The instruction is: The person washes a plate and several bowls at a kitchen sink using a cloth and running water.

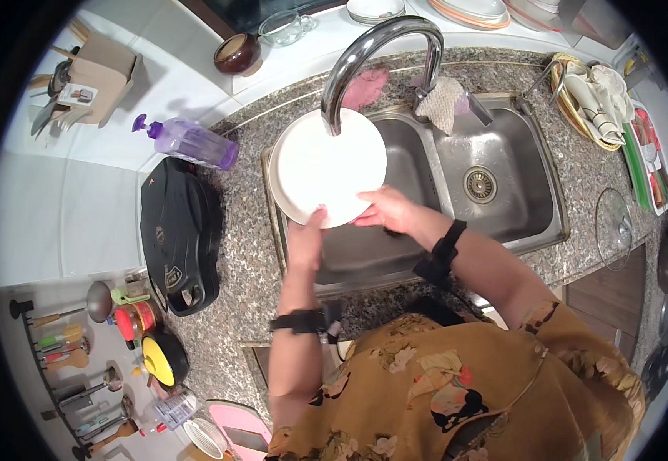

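Both hands hold a round white plate (331,167) over the left basin (368,253) of a steel double sink. My left hand (306,245) grips the near left rim, its thumb on top. On the near right rim, my right hand (389,210) has its thumb over the edge and its fingers underneath. A second pale rim (275,184) shows along the left side, apparently another plate beneath. The spout of a chrome gooseneck faucet (363,43) ends above the plate. Whether water runs cannot be told.
A knitted cloth (440,104) hangs by the faucet base. The right basin (518,167) has a strainer drain. Left of the sink are a black appliance (178,236) and a purple pump bottle (195,141). A glass lid (613,229) lies right. Stacked dishes (472,11) line the back ledge.
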### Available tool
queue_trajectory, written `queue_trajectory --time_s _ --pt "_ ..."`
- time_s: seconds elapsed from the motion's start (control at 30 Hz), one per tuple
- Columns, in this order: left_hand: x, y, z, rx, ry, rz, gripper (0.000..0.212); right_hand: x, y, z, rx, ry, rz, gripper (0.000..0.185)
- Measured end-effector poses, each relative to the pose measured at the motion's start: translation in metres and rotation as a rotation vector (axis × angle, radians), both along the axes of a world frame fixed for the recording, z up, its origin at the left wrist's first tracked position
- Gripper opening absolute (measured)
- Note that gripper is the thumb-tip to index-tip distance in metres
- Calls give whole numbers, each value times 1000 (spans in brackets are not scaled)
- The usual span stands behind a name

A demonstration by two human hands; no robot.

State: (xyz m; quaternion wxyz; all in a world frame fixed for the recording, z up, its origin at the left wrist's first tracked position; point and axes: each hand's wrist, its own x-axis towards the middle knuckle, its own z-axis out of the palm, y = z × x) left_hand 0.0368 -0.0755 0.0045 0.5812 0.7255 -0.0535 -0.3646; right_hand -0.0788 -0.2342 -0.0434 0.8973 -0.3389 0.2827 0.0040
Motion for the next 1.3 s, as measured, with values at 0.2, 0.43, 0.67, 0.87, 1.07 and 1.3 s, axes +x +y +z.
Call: queue_trajectory --time_s 0.2,0.43,0.67,0.87,1.07,1.3 --pt "37 14 22 10 -286 -106 32 -5 10 34 17 108 -110 42" --pt "-14 1 -16 -270 477 57 40 -12 18 26 -201 -26 -77 40" --pt "-24 -5 -19 -232 745 -97 38 -16 -4 76 -822 213 -12 39" --pt "-4 12 -28 -70 449 93 40 -35 -29 67 -260 184 80 44" --pt "-8 24 4 -51 185 157 44 -42 -18 26 -34 117 173 48" --pt "-9 26 -11 -326 195 270 33 -37 -8 30 -112 83 111 50"
